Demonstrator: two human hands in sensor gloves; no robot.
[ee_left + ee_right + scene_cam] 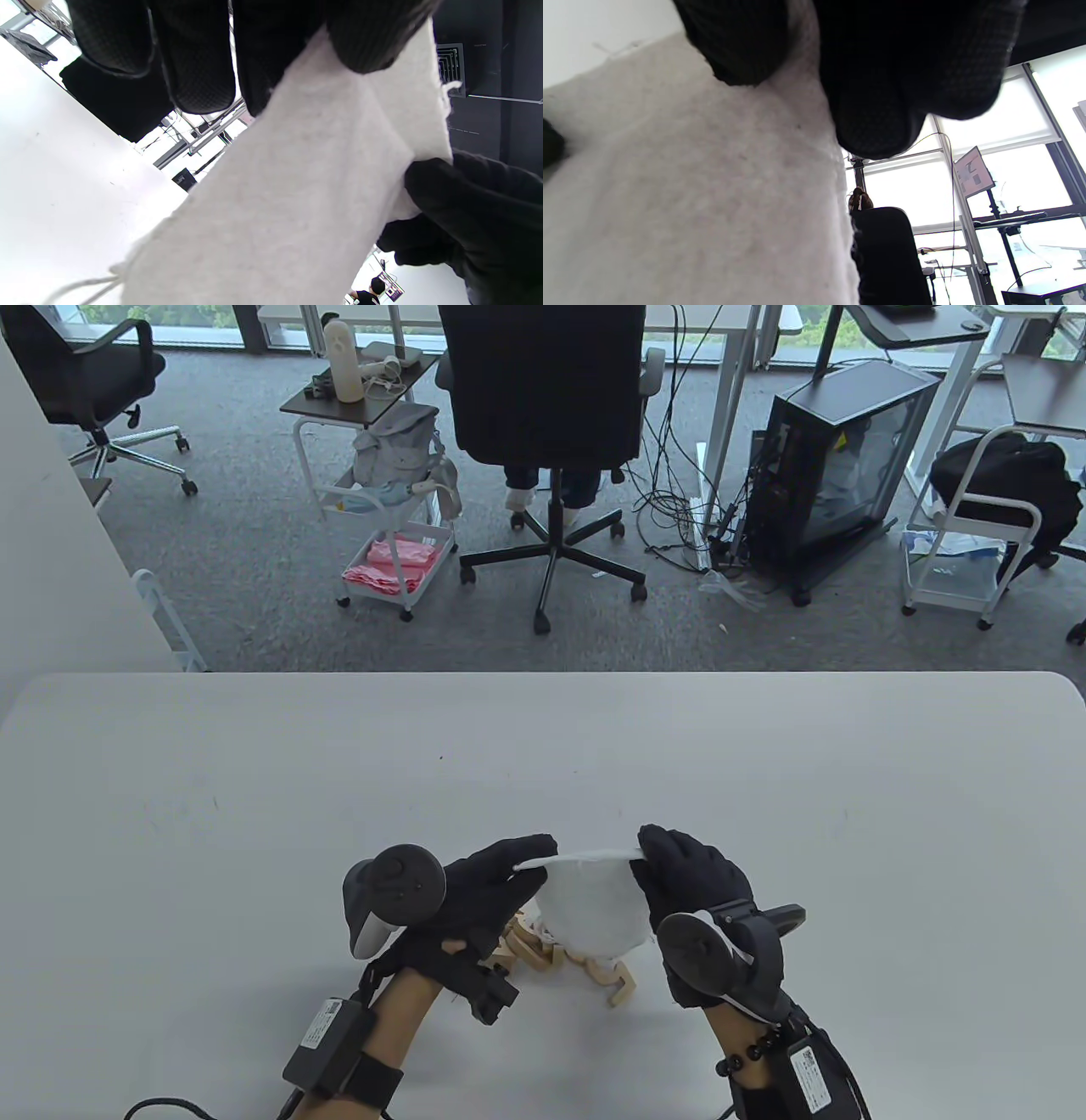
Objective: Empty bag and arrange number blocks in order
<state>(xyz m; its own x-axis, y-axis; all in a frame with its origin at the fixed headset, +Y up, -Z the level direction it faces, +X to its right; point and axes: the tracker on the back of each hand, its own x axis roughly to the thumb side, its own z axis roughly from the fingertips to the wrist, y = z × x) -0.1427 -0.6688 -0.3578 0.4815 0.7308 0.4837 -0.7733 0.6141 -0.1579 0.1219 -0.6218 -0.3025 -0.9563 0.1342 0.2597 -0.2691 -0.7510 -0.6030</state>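
The white worktop [254, 814] fills the lower half of the table view, bare across its left, right and far stretches, with its far edge open to the office floor beyond. Near the bottom centre, a small white cloth bag [591, 903] is held up off the surface between both hands. The left hand [475, 899] pinches its upper left corner, fingers [199, 55] curled onto the fabric beside a loose end of drawstring; the right hand [687, 882] pinches the upper right corner in the same way, thumb and fingers closed on the cloth. The bag hangs with that gripped edge uppermost, and whether it is the mouth or the base cannot be told. Under and just in front of the bag, pale wooden number blocks [577, 963] lie in a loose heap on the worktop, partly hidden by the bag and the left hand; their count and digits are hard to make out. Whether anything remains inside the bag cannot be seen.
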